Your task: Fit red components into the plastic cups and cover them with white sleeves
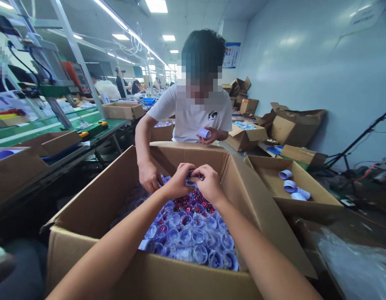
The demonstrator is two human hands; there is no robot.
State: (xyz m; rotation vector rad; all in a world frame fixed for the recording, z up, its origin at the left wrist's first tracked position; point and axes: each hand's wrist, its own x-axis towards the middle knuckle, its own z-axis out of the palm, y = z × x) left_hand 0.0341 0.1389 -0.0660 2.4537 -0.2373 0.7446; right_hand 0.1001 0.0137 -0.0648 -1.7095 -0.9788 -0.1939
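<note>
Over a large cardboard box [143, 266], my left hand [179, 182] and my right hand [208, 183] come together. Their fingers are closed around a small purple plastic cup [189, 178], mostly hidden by the fingers. The right fingertips touch its top opening. Beneath them the box holds many light-purple plastic cups [198, 236] in clear wrap. Small red and dark parts [188, 208] lie scattered on and in the cups.
Across the box a person in a white shirt [193, 112] reaches in with one hand [149, 178] and holds a purple cup [204, 133] in the other. A shallow carton [261, 175] with several cups stands right. A green workbench [113, 129] runs along the left.
</note>
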